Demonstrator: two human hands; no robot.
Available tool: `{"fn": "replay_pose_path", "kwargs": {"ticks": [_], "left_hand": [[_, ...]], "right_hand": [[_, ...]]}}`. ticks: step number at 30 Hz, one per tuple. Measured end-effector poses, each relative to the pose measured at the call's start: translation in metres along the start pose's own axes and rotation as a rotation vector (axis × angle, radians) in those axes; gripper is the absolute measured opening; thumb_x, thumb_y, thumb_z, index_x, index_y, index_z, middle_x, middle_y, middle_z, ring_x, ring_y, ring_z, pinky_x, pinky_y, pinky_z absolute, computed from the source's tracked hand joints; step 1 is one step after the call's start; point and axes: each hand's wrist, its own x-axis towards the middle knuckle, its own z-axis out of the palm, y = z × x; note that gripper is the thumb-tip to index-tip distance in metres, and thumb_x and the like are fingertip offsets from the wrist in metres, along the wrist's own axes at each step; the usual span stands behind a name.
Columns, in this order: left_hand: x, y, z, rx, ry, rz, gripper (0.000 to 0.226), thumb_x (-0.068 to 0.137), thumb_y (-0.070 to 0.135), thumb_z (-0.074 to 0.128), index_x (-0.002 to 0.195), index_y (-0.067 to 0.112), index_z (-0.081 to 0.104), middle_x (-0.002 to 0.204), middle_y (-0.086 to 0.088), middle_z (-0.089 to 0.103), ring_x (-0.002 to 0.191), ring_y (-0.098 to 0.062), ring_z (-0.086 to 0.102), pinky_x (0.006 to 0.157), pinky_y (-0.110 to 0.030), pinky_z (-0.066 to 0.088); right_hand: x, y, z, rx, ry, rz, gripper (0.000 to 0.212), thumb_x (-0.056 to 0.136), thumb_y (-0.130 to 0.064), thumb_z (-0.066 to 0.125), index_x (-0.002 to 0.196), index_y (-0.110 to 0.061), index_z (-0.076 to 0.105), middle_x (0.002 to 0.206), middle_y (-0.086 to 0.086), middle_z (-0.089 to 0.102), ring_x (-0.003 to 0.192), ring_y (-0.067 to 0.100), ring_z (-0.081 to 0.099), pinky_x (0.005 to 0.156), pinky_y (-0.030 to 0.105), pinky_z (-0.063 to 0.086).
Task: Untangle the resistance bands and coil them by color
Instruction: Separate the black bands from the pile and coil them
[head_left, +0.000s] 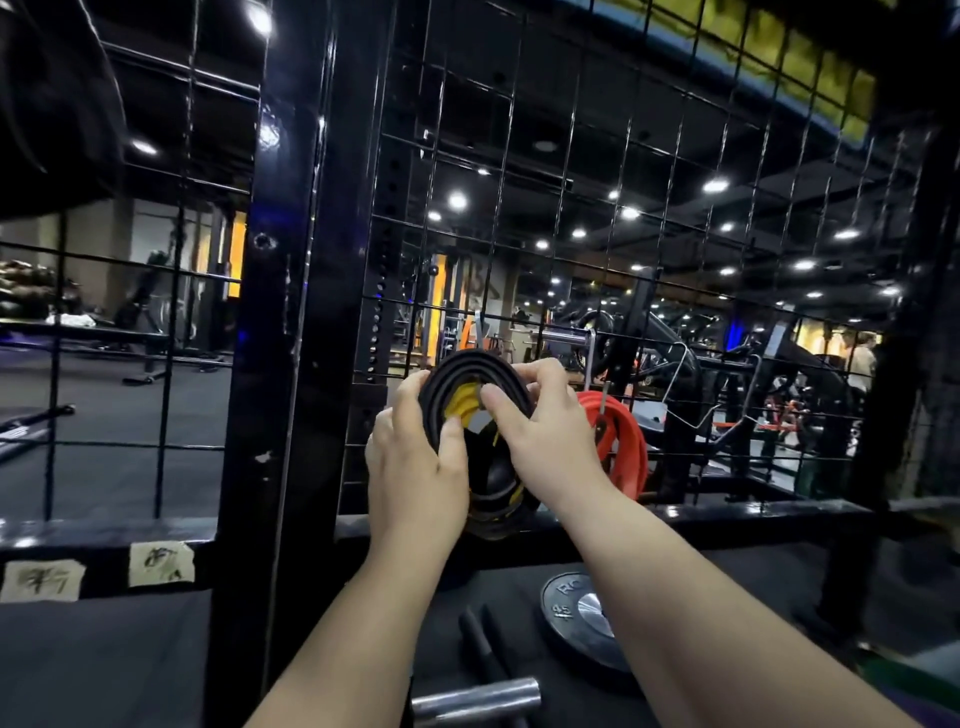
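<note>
In the head view the main risk is the coil springing open. The black resistance band (475, 364) is wound round what looks like a yellow band (460, 404), so a slackened grip would likely let the rubber unwind or leave the two colours bundled together. The coil sits at centre frame, before the wire grid (519, 208). The left hand (415, 467) curls round its left edge, and the right hand (540, 431) pinches its upper right turns. A red band (621, 441) hangs just right of the right hand.

I see a black band coil (470, 361), yellow band (460, 404) inside it; red band (626, 441) right of the coil, black wire grid (500, 208) behind, grey plate (571, 618) below.
</note>
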Motion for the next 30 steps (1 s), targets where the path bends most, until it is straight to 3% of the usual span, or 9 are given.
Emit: {"fn": "replay_pose_path", "kwargs": {"ticks": [4, 8, 12, 14, 16, 21, 25, 27, 30], "left_hand": [[-0.009, 0.003, 0.001, -0.032, -0.001, -0.104, 0.058, 0.096, 0.038, 0.046, 0.148, 0.032, 0.023, 0.153, 0.003, 0.025, 0.143, -0.02, 0.017, 0.111, -0.036, 0.02], [-0.025, -0.002, 0.004, -0.136, 0.023, -0.179, 0.058, 0.097, 0.042, 0.04, 0.15, 0.024, 0.022, 0.154, 0.0, 0.024, 0.143, -0.019, 0.019, 0.107, -0.03, 0.019], [-0.043, -0.003, 0.011, -0.212, 0.061, -0.241, 0.061, 0.097, 0.042, 0.036, 0.151, 0.02, 0.02, 0.152, -0.002, 0.024, 0.14, -0.018, 0.022, 0.11, -0.034, 0.021], [-0.055, -0.005, 0.016, -0.246, 0.081, -0.259, 0.06, 0.097, 0.04, 0.039, 0.15, 0.021, 0.02, 0.146, 0.002, 0.026, 0.131, -0.013, 0.029, 0.104, -0.022, 0.026], [-0.069, -0.006, 0.02, -0.304, 0.112, -0.297, 0.056, 0.097, 0.035, 0.044, 0.147, 0.021, 0.023, 0.137, 0.004, 0.029, 0.113, -0.009, 0.039, 0.086, -0.004, 0.03], [-0.094, -0.004, 0.039, -0.441, 0.173, -0.42, 0.025, 0.095, 0.023, 0.054, 0.113, 0.016, 0.037, 0.118, -0.013, 0.048, 0.081, -0.004, 0.048, 0.065, -0.009, 0.038], [-0.122, 0.002, 0.067, -0.372, -0.029, -0.526, 0.027, 0.095, 0.034, 0.052, 0.11, 0.018, 0.036, 0.108, -0.006, 0.048, 0.083, -0.015, 0.047, 0.07, -0.02, 0.029], [-0.135, 0.005, 0.092, -0.282, -0.156, -0.51, 0.032, 0.091, 0.045, 0.053, 0.107, 0.022, 0.038, 0.104, -0.001, 0.05, 0.091, -0.022, 0.049, 0.08, -0.027, 0.034], [-0.161, 0.024, 0.14, -0.336, -0.381, -0.44, 0.028, 0.092, 0.035, 0.056, 0.104, 0.017, 0.04, 0.101, -0.001, 0.046, 0.094, -0.02, 0.046, 0.083, -0.028, 0.035]], "right_hand": [[-0.002, -0.002, 0.001, 0.064, -0.012, 0.014, 0.027, 0.097, -0.048, 0.047, 0.118, -0.032, 0.047, 0.124, 0.0, 0.051, 0.119, 0.019, 0.043, 0.104, 0.042, 0.037], [-0.009, -0.003, 0.0, 0.101, -0.011, 0.083, 0.032, 0.099, -0.045, 0.042, 0.128, -0.031, 0.046, 0.128, -0.001, 0.043, 0.125, 0.017, 0.038, 0.105, 0.036, 0.032], [-0.023, 0.004, -0.006, 0.129, 0.026, 0.131, 0.034, 0.099, -0.045, 0.041, 0.13, -0.032, 0.046, 0.133, -0.001, 0.039, 0.124, 0.015, 0.036, 0.102, 0.03, 0.028], [-0.032, 0.01, -0.011, 0.152, 0.035, 0.161, 0.031, 0.1, -0.045, 0.041, 0.128, -0.033, 0.046, 0.133, -0.003, 0.039, 0.124, 0.015, 0.037, 0.103, 0.029, 0.028], [-0.042, 0.019, -0.017, 0.151, 0.037, 0.179, 0.027, 0.099, -0.045, 0.041, 0.122, -0.033, 0.046, 0.128, -0.005, 0.041, 0.122, 0.014, 0.039, 0.105, 0.031, 0.031], [-0.07, 0.053, -0.033, 0.149, 0.087, 0.245, 0.015, 0.097, -0.041, 0.047, 0.107, -0.03, 0.051, 0.105, -0.017, 0.043, 0.111, 0.014, 0.046, 0.101, 0.031, 0.036], [-0.094, 0.086, -0.061, 0.139, 0.113, 0.38, 0.016, 0.097, -0.042, 0.046, 0.104, -0.03, 0.053, 0.109, -0.01, 0.048, 0.099, 0.01, 0.049, 0.094, 0.033, 0.04], [-0.107, 0.104, -0.081, 0.112, 0.13, 0.455, 0.015, 0.097, -0.042, 0.044, 0.102, -0.03, 0.052, 0.108, -0.01, 0.047, 0.094, 0.008, 0.048, 0.09, 0.031, 0.037], [-0.13, 0.136, -0.121, 0.066, 0.221, 0.531, 0.012, 0.098, -0.039, 0.044, 0.096, -0.029, 0.051, 0.102, -0.012, 0.047, 0.097, 0.013, 0.048, 0.087, 0.03, 0.035]]}}
